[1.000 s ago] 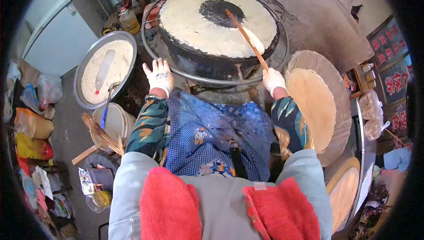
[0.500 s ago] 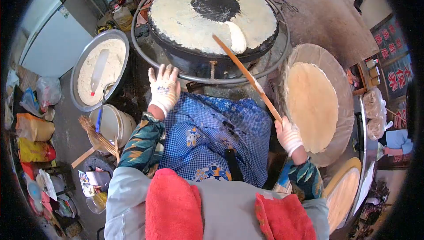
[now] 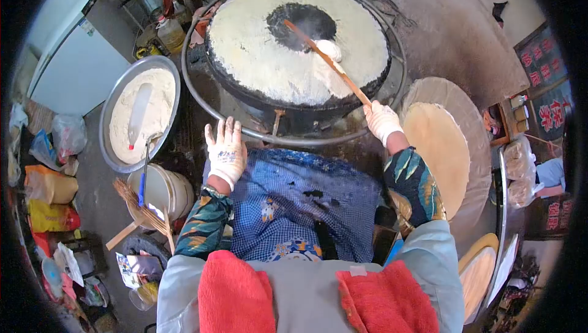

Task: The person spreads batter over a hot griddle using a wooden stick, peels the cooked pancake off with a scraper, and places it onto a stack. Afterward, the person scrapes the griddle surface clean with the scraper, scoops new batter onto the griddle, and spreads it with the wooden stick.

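Observation:
My right hand (image 3: 383,121), in a white glove, is closed around the near end of a long wooden batter spreader (image 3: 343,75). The stick slants over the round griddle (image 3: 245,63), its far end above the bare dark patch in the middle. A white lump of batter (image 3: 329,50) lies against the stick beside that patch. Pale batter coats most of the remaining griddle surface. My gloved left hand (image 3: 226,152) has its fingers spread, near the metal ring (image 3: 294,142) around the griddle; whether it touches the ring I cannot tell.
A metal basin (image 3: 173,106) of batter, with a bottle and a blue-handled ladle in it, stands at the left. Below it is a white bucket (image 3: 177,189) with a whisk-like brush (image 3: 141,204) across it. A flat pancake (image 3: 436,155) rests on a round covered tray (image 3: 481,143) at right.
My right hand has moved forward and slightly left, carrying the spreader farther over the griddle. The lump of batter has shifted from the near edge toward the middle. My left hand stays spread.

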The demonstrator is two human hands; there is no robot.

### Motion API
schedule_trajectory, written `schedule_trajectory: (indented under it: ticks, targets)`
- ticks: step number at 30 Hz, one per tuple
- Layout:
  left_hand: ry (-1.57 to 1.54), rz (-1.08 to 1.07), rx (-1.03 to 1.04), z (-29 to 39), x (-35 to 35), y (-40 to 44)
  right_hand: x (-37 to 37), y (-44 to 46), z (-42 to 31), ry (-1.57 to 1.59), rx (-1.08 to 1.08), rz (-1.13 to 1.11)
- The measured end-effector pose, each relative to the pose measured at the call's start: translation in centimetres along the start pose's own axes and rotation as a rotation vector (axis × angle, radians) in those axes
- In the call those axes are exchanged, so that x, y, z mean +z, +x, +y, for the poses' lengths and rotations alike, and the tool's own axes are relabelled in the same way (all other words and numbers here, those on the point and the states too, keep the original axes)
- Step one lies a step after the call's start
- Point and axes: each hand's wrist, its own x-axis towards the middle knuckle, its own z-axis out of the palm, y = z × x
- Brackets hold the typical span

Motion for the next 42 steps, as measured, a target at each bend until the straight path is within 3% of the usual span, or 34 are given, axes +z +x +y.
schedule_trajectory:
  ticks: [5, 7, 10, 13, 16, 17, 18, 19, 20, 23, 25, 27, 29, 31, 35, 37, 39, 41, 42]
  targets:
    - [-0.026, 0.031, -0.037, -1.7, 1.1, 0.8, -3.0, -3.8, -0.6, 0.116, -0.101, -0.166]
    - [-0.056, 0.053, -0.041, -2.6, 1.3, 1.0, -1.4, -4.6, 0.8, -0.039, -0.124, -0.249]
    - [-0.044, 0.022, -0.068, -3.6, 1.2, 1.6, 0.0, -3.4, 3.3, -0.078, 0.036, -0.145]
    - [-0.033, 0.016, -0.086, -4.7, 0.7, 2.2, -0.5, -2.0, 3.1, -0.093, 0.026, 0.027]
    - [0.008, -0.015, -0.096, -5.6, -1.4, 3.5, -3.5, -3.1, -0.8, 0.023, -0.036, -0.303]
    - [0.013, 0.087, -0.054, -6.1, -0.9, 3.0, -3.2, -4.1, -1.3, -0.002, -0.065, -0.276]
    - [0.011, 0.057, -0.121, -6.2, -0.4, 3.7, -3.3, -4.9, -1.4, 0.015, -0.031, -0.311]
    - [-0.012, 0.071, -0.098, -7.9, 2.1, 3.8, -3.8, -5.5, -1.0, 0.058, -0.008, -0.257]
    - [0.021, -0.062, -0.14, -7.1, 0.0, 4.1, -4.1, -5.6, -0.8, 0.12, 0.126, -0.247]
    - [0.087, -0.121, -0.199, -10.1, 3.2, 4.4, -2.4, -4.1, 0.7, 0.12, 0.05, -0.029]
    - [0.101, -0.177, -0.243, -9.4, 1.9, 4.6, -2.5, -4.5, -1.3, 0.186, -0.055, 0.03]
    - [0.022, 0.009, -0.058, -7.2, 0.5, 3.3, -4.6, -6.1, -3.7, 0.045, -0.055, -0.075]
    - [-0.156, -0.029, 0.115, -2.3, -2.2, 2.1, -2.7, -6.1, -2.2, 0.056, -0.021, -0.126]
    - [-0.163, -0.157, 0.198, 1.6, -2.7, 0.7, -1.3, -4.9, -0.9, 0.123, 0.117, -0.004]
    - [-0.129, -0.103, 0.08, 3.8, -2.0, -0.8, -3.1, -5.0, -3.5, 0.143, -0.012, 0.007]
    - [-0.105, -0.07, 0.103, 3.0, -1.3, -0.8, -4.1, -5.6, -4.5, 0.099, -0.082, -0.102]
    - [-0.1, -0.05, 0.116, 2.4, -1.4, -0.7, -1.3, -3.6, -2.1, -0.071, -0.175, -0.128]
    - [-0.102, -0.068, 0.116, 1.9, -1.4, -0.7, -1.3, -1.7, -1.1, 0.005, 0.135, -0.026]
    - [-0.097, -0.006, 0.13, 1.2, -0.9, -0.6, -1.5, -1.3, -1.7, -0.016, 0.103, -0.015]
